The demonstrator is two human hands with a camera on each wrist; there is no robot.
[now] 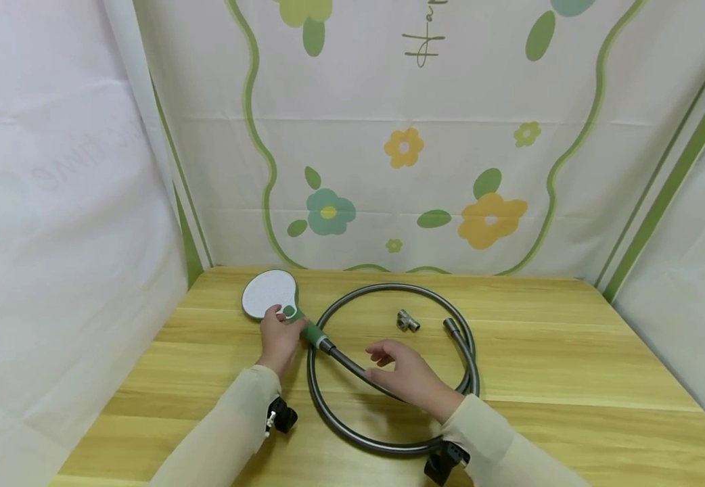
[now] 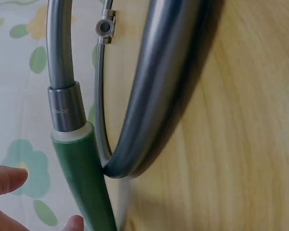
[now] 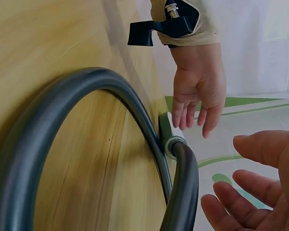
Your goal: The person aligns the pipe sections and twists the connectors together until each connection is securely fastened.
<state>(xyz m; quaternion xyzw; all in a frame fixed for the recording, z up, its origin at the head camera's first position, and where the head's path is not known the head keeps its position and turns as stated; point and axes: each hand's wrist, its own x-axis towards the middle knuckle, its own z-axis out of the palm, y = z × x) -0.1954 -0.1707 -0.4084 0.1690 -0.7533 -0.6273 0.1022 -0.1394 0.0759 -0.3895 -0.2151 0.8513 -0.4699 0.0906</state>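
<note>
A green-handled shower head (image 1: pixel 270 292) with a pale round face lies at the left of the table. Its handle (image 2: pixel 84 175) joins a dark grey metal hose (image 1: pixel 392 287) that loops across the wood. Over the neck of the shower head is my left hand (image 1: pixel 279 341), its fingers relaxed and not wrapped round the handle; whether they touch it I cannot tell. My right hand (image 1: pixel 410 379) hovers by the hose, thumb and fingers spread apart with nothing between them. Within the hose loop lies a small metal tee fitting (image 1: pixel 408 320).
The hose's loose end (image 1: pixel 450 326) lies right of the fitting, inside the loop. A wooden table (image 1: pixel 559 365) carries everything. White cloth with printed flowers (image 1: pixel 352 149) hangs behind it, and plain pale cloth hangs at both sides.
</note>
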